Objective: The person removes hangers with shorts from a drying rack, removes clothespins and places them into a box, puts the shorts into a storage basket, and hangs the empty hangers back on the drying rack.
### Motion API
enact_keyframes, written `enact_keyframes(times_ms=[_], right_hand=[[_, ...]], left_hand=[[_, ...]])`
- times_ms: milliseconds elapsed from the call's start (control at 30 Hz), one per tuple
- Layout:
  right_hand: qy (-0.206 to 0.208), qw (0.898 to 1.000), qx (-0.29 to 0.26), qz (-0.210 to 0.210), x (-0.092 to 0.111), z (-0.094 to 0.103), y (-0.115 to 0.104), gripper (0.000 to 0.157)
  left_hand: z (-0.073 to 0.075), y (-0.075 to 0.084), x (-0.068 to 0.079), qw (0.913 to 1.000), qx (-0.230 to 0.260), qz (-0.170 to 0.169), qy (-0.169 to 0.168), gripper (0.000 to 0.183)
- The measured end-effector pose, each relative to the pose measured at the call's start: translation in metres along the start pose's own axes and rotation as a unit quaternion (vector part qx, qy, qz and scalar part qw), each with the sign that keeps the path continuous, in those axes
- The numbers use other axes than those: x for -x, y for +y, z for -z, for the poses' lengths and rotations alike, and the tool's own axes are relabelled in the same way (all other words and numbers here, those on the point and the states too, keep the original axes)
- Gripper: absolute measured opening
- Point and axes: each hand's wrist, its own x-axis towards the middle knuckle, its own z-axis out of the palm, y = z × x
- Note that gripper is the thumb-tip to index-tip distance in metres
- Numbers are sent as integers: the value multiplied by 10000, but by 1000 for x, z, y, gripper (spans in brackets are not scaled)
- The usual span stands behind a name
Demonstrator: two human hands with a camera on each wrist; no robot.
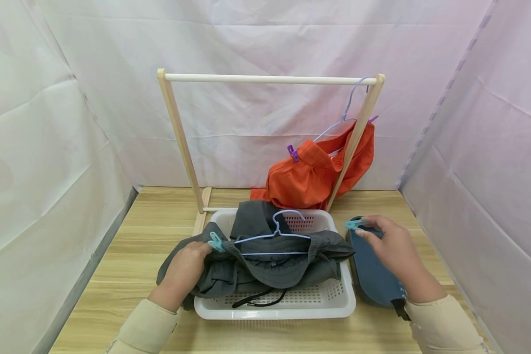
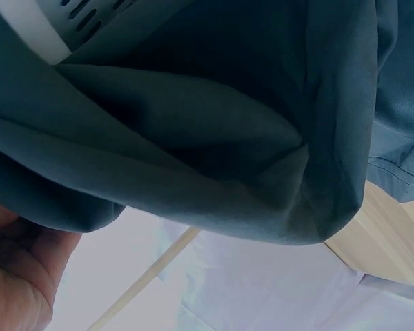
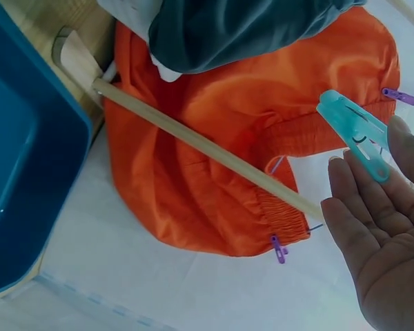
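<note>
On the counter (image 1: 159, 216) sits a white basket (image 1: 274, 313), and across it is heaped a dark grey garment (image 1: 287, 275), part inside and part spilling over the left rim, with a black cord (image 1: 265, 305) trailing over the perforated floor. A blue hanger (image 1: 277, 231) lies in its waistband, hook upward. Beside the basket stands a blue bin (image 1: 371, 268) (what it holds cannot be made out). The left grip (image 1: 187, 265) holds the garment near the waistband's left end, just beside a teal clip (image 1: 216, 242); the right grip (image 1: 391, 248) pinches a second teal clip (image 1: 355, 224) above the bin's edge. Only the head view shows the blue hanger in the grey garment; the left wrist view instead gives that garment's hanging folds and curled fingers. The right wrist view reveals the palm, plus both purple clips (image 3: 279, 249) on the orange garment (image 3: 193, 179), whose farther one the rack (image 1: 265, 78) partly hides from the head.
</note>
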Motion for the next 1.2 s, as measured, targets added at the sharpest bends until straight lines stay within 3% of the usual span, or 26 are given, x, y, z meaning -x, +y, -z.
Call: enact_keyframes(times_ms=[500,1200], right_hand=[[-485,9980,113,-386,-11,-8,23,43],[-825,9946,125,-620,-25,-23,55,45]], left_hand=[[1,1,-1,10000,-24,-44,17,23],[1,1,0,10000,-21,37,-59,24]])
